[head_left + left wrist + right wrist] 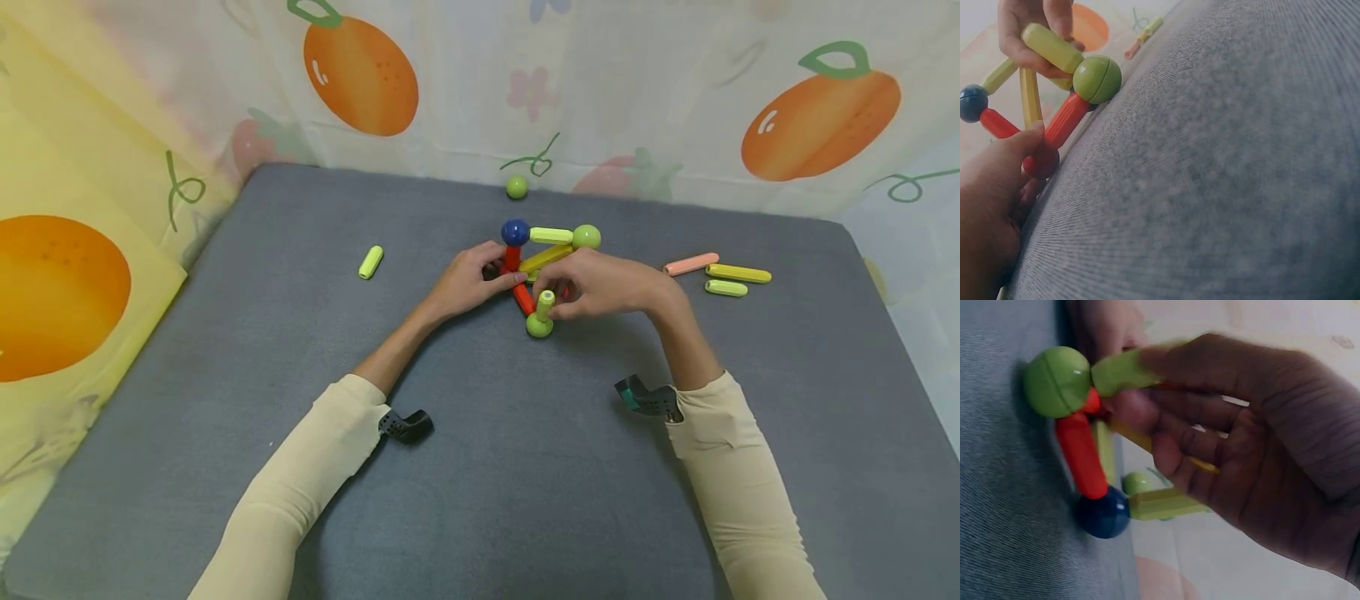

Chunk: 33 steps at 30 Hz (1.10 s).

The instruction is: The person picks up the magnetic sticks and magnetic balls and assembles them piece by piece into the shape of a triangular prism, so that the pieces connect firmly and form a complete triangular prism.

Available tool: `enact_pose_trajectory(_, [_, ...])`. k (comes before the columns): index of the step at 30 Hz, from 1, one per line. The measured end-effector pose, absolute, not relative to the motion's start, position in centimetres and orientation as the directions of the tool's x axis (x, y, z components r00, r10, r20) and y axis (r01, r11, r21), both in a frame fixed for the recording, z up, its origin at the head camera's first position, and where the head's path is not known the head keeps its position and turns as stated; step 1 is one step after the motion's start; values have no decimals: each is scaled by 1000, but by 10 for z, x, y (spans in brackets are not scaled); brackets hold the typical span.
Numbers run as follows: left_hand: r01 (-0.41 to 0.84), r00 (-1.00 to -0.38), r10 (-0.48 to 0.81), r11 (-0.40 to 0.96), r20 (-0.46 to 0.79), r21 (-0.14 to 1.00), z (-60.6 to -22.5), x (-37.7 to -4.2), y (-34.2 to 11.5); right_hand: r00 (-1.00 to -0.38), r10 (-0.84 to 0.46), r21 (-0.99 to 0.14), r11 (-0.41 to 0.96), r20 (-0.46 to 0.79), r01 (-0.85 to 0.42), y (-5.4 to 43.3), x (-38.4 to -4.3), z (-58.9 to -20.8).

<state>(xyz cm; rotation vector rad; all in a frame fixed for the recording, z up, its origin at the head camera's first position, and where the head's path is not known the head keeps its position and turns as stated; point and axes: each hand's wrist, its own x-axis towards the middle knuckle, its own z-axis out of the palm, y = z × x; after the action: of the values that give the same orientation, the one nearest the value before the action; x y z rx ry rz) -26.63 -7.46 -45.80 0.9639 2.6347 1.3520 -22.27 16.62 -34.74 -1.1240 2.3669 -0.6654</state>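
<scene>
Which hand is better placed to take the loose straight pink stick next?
Probably the right hand: nearer the pink stick, though pinching a pale green stick; the left hand grips a red ball.

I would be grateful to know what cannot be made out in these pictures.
- Head view: most of the red ball, covered by the left hand.
- Right wrist view: the far end of the light green rod, behind the right hand.
- Left wrist view: the loose rods, too small and blurred to count.
</scene>
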Motion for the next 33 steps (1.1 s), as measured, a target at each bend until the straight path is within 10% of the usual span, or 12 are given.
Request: enact_pose_trajectory(33, [527, -811, 519, 446, 270, 723, -452, -267, -82, -530, -816, -597, 550, -233, -584, 159, -228, -341])
